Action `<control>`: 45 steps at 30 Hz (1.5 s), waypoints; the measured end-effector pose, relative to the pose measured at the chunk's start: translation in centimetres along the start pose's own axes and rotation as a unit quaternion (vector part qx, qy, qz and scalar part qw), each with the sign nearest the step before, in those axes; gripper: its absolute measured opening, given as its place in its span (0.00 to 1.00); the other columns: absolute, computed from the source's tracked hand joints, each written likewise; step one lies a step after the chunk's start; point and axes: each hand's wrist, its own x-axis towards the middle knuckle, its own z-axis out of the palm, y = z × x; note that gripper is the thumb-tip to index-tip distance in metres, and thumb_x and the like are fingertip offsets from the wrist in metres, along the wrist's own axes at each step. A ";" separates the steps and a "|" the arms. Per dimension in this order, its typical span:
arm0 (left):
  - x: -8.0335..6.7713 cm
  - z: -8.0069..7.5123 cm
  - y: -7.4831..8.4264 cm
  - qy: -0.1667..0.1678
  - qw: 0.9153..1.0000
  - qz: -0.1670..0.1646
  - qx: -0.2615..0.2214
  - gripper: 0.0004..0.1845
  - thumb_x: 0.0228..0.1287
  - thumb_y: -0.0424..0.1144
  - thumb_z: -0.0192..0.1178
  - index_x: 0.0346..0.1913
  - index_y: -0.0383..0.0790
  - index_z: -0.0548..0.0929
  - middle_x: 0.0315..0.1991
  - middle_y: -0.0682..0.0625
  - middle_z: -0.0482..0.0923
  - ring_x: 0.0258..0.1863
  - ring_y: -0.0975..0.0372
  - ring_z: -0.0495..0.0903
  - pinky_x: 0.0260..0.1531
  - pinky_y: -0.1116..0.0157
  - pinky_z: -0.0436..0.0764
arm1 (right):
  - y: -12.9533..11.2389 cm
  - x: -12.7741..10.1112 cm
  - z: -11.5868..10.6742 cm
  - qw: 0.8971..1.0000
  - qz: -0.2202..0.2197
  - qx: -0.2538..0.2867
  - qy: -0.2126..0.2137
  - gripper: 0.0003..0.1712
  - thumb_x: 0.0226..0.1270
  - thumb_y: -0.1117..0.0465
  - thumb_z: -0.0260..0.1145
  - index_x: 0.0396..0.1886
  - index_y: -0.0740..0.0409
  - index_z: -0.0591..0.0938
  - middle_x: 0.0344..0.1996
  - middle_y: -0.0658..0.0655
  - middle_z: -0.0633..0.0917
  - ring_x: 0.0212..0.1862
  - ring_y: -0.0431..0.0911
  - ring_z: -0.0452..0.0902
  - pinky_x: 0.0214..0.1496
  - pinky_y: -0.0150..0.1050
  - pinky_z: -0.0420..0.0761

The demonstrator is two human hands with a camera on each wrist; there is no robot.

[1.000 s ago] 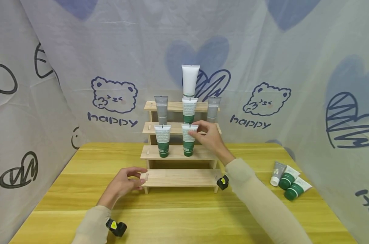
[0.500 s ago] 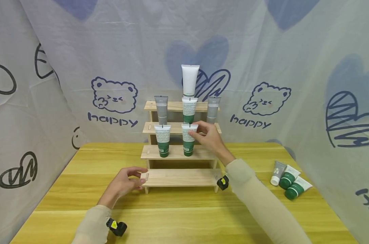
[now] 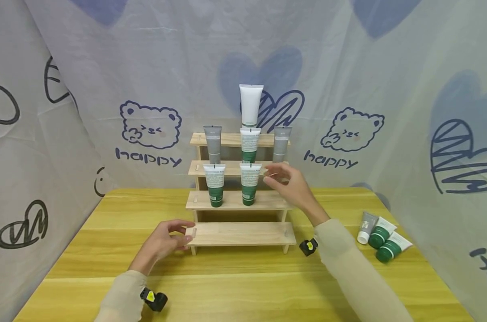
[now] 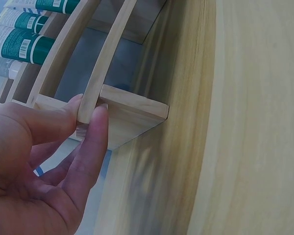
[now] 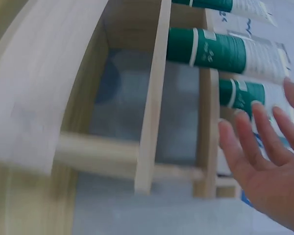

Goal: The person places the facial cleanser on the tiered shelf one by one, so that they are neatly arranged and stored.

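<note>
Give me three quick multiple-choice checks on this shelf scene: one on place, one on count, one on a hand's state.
1. Where is the left hand?
A. at the left end of the bottom shelf
B. on the top shelf
C. by the loose tubes

2. How many loose tubes lie on the table at the right?
A. one
B. three
C. five

3. What is the right hand doing?
A. gripping a grey tube
B. open, holding nothing
C. pressing flat on the table

Answers:
1 A, its fingers pinch that shelf's end.
2 B, one grey and two green lie together.
3 B, its fingers are spread beside the green tube, apart from it.
</note>
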 end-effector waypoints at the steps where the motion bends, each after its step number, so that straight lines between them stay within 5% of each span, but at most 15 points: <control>1: 0.0 0.0 0.0 0.000 1.000 0.002 0.001 0.19 0.59 0.31 0.65 0.55 0.44 0.81 0.47 0.40 0.75 0.33 0.58 0.82 0.36 0.62 0.87 | 0.0 -0.4 -0.5 1.000 0.003 -0.012 0.002 0.24 0.63 0.50 0.66 0.56 0.53 0.78 0.48 0.56 0.83 0.49 0.51 0.80 0.55 0.48 0.81; 7: 0.0 0.0 -0.1 0.001 1.000 0.005 0.000 0.19 0.59 0.31 0.65 0.55 0.44 0.81 0.47 0.40 0.75 0.34 0.58 0.81 0.37 0.62 0.87 | 0.4 -3.0 -3.5 0.994 0.037 -0.107 -0.004 0.21 0.64 0.53 0.66 0.55 0.53 0.78 0.50 0.56 0.82 0.49 0.52 0.80 0.48 0.46 0.84; 19: -0.1 -0.1 -0.1 0.002 1.000 0.007 0.007 0.19 0.59 0.33 0.65 0.55 0.46 0.81 0.48 0.41 0.75 0.35 0.59 0.81 0.38 0.61 0.87 | 2.1 -8.9 -11.8 0.962 0.106 -0.249 -0.037 0.21 0.65 0.50 0.65 0.52 0.58 0.80 0.49 0.62 0.83 0.45 0.56 0.82 0.41 0.45 0.85; 26: 0.0 -0.1 -0.3 0.001 1.000 0.007 0.005 0.19 0.59 0.34 0.66 0.55 0.46 0.81 0.48 0.41 0.74 0.35 0.59 0.81 0.38 0.62 0.87 | 3.5 -12.0 -16.0 0.945 0.155 -0.273 -0.092 0.27 0.65 0.49 0.64 0.53 0.66 0.78 0.47 0.67 0.82 0.44 0.56 0.80 0.46 0.51 0.83; 31: 0.0 -0.1 -0.4 -0.001 1.000 0.010 0.005 0.19 0.59 0.34 0.66 0.55 0.46 0.81 0.48 0.41 0.74 0.35 0.59 0.81 0.38 0.63 0.87 | 5.0 -13.9 -18.3 0.933 0.216 -0.269 -0.105 0.32 0.66 0.48 0.64 0.57 0.71 0.74 0.49 0.73 0.80 0.44 0.60 0.81 0.40 0.47 0.85; 36: -0.2 -0.1 -0.3 -0.004 1.000 0.015 -0.003 0.19 0.59 0.33 0.65 0.55 0.45 0.81 0.48 0.41 0.74 0.36 0.59 0.81 0.38 0.62 0.87 | 6.6 -15.2 -19.7 0.930 0.272 -0.224 -0.105 0.36 0.64 0.51 0.66 0.58 0.78 0.69 0.50 0.78 0.77 0.42 0.56 0.81 0.37 0.43 0.86; 45: -0.3 0.1 -0.4 0.004 0.999 0.028 -0.023 0.19 0.59 0.32 0.65 0.55 0.41 0.80 0.48 0.39 0.74 0.36 0.59 0.83 0.38 0.62 0.87 | 9.1 -16.7 -20.8 0.908 0.360 -0.189 -0.100 0.40 0.62 0.53 0.68 0.59 0.81 0.65 0.52 0.82 0.73 0.43 0.57 0.81 0.41 0.46 0.86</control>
